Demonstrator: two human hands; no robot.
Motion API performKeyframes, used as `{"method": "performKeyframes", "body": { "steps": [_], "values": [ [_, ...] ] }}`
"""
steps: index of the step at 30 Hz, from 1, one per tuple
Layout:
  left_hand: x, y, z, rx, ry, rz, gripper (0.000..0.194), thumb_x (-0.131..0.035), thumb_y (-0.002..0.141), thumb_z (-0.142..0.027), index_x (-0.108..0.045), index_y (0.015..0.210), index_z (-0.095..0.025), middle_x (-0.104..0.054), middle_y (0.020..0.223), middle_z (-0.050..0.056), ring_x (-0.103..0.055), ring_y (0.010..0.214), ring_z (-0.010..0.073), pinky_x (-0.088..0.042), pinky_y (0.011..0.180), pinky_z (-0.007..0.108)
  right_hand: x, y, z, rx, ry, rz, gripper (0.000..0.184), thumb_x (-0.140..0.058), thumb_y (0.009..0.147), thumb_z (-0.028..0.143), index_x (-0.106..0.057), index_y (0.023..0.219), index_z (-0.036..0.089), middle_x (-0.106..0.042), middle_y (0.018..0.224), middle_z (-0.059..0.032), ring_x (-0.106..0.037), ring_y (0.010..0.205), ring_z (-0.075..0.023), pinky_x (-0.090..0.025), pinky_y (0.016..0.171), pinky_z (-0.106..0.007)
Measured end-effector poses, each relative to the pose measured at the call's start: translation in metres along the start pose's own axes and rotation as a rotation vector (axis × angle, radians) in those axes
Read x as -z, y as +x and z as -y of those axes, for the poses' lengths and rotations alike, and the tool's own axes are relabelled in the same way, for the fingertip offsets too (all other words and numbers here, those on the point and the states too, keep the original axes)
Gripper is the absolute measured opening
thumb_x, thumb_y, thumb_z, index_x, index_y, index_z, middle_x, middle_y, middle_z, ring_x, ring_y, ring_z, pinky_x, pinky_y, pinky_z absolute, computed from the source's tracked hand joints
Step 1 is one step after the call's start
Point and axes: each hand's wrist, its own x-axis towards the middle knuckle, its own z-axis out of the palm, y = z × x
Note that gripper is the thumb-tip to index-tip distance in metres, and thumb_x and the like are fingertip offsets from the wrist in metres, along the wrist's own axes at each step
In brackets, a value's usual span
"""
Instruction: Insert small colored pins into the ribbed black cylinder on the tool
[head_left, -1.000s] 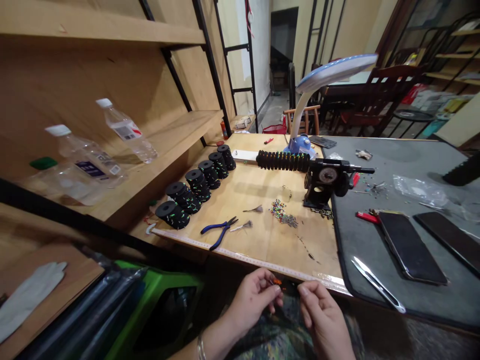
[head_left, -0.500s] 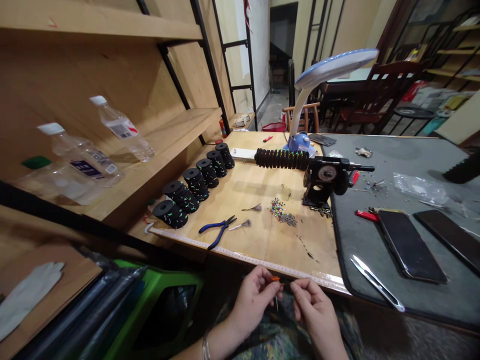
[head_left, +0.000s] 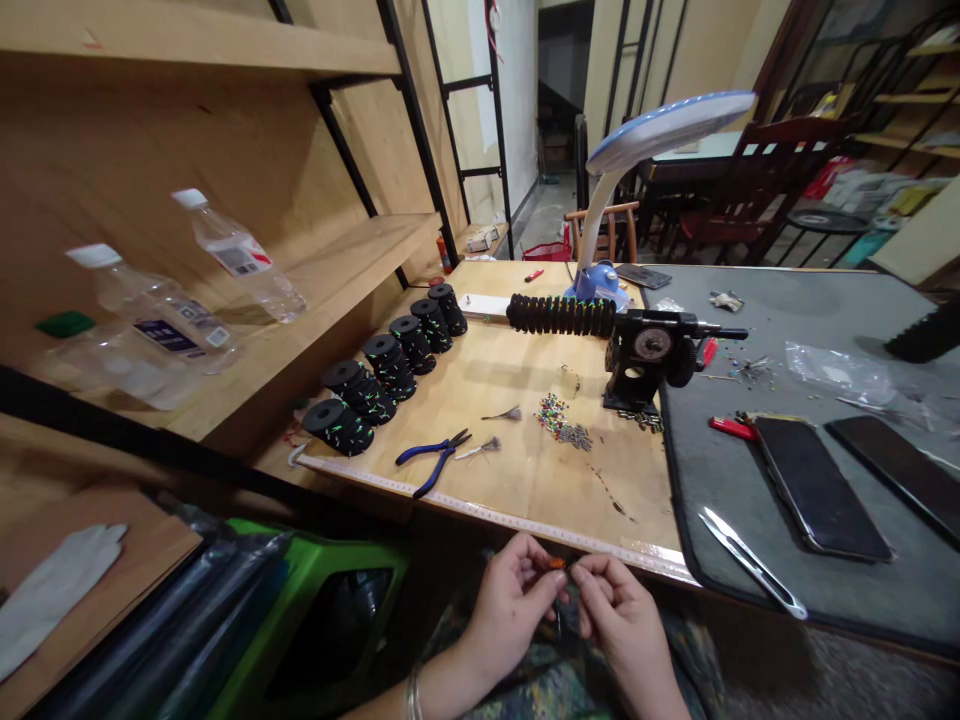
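My left hand is closed in a pinch on a small orange piece, too small to name surely; a thin dark strand hangs beneath it. Close beside it, my right hand pinches at the orange piece's right end, its fingertips nearly touching the left ones. Whatever lies between the right fingers is too fine to make out. Both hands are just off the table's front edge, above my lap. Beyond them lie a short beaded strand, a pile of coloured beads and small grey metal pieces.
Blue-handled pliers lie left of the beads. Black foam spools line the left side. A black winding device carries a ridged black roll. Tweezers and phones rest on the grey mat. A lamp stands behind.
My right hand has moved slightly left, closing the gap to my left hand. The orange piece has shifted a little right and down between the fingers.
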Motion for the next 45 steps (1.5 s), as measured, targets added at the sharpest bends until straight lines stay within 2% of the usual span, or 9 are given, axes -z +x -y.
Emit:
{"method": "performKeyframes", "body": {
  "steps": [5,12,20,31,36,40,45],
  "values": [
    [0.0,0.003,0.0,0.074,-0.084,0.024,0.036,-0.078,0.069,-0.035,-0.056,0.089,-0.015,-0.061,0.071,-0.001,-0.06,0.059,0.0118,-0.045,0.049,0.02,0.001,0.002,-0.004,-0.013,0.001,-0.028,0.053,-0.074,0.06,0.068,-0.058,0.066,0.019,-0.049,0.036,0.0072,-0.034,0.031,-0.0063,-0.022,0.037,-0.018],
    [0.0,0.003,0.0,0.166,-0.083,0.05,0.027,-0.073,0.071,-0.033,-0.061,0.079,-0.011,-0.06,0.061,-0.001,-0.052,0.051,0.0081,-0.037,0.047,0.018,0.001,0.001,-0.006,-0.018,0.017,-0.004,0.052,-0.074,0.062,0.068,-0.057,0.068,0.019,-0.047,0.036,0.0083,-0.032,0.033,-0.0056,-0.02,0.038,-0.018],
    [-0.002,0.003,-0.001,0.138,-0.011,0.057,0.026,-0.071,0.072,-0.035,-0.059,0.077,-0.013,-0.057,0.056,-0.003,-0.049,0.049,0.0083,-0.034,0.047,0.019,0.005,0.003,-0.018,-0.005,0.023,0.014,0.046,-0.073,0.07,0.061,-0.06,0.074,0.017,-0.049,0.039,0.0074,-0.037,0.036,-0.007,-0.025,0.04,-0.018],
    [-0.003,0.002,0.002,0.146,-0.063,0.06,0.027,-0.07,0.073,-0.037,-0.057,0.079,-0.013,-0.057,0.061,-0.002,-0.052,0.052,0.0093,-0.036,0.05,0.02,0.003,0.002,-0.01,-0.019,-0.005,-0.02,0.054,-0.072,0.063,0.07,-0.056,0.067,0.019,-0.042,0.035,0.01,-0.03,0.033,-0.0051,-0.02,0.038,-0.017],
    [-0.002,0.004,0.003,0.108,-0.025,0.029,0.025,-0.069,0.074,-0.036,-0.056,0.079,-0.014,-0.055,0.064,-0.003,-0.051,0.055,0.0093,-0.035,0.052,0.021,0.001,0.0,-0.011,-0.053,-0.005,-0.017,0.057,-0.072,0.059,0.073,-0.054,0.066,0.019,-0.041,0.035,0.0105,-0.027,0.033,-0.0042,-0.018,0.038,-0.018],
    [0.001,0.004,0.009,0.067,0.009,0.042,0.021,-0.065,0.078,-0.033,-0.053,0.077,-0.016,-0.048,0.06,-0.006,-0.043,0.053,0.0084,-0.032,0.052,0.021,0.002,-0.002,-0.011,-0.076,-0.019,-0.025,0.058,-0.072,0.057,0.075,-0.055,0.065,0.019,-0.038,0.033,0.0111,-0.026,0.032,-0.0045,-0.017,0.038,-0.019],
    [0.006,0.002,0.015,-0.092,0.201,0.035,0.012,-0.058,0.083,-0.027,-0.054,0.081,-0.016,-0.055,0.074,0.0,-0.05,0.068,0.0127,-0.04,0.064,0.024,0.009,-0.004,-0.002,-0.031,-0.051,-0.091,0.057,-0.072,0.059,0.073,-0.057,0.068,0.018,-0.039,0.037,0.0104,-0.031,0.035,-0.0055,-0.02,0.04,-0.019]
  ]
}}
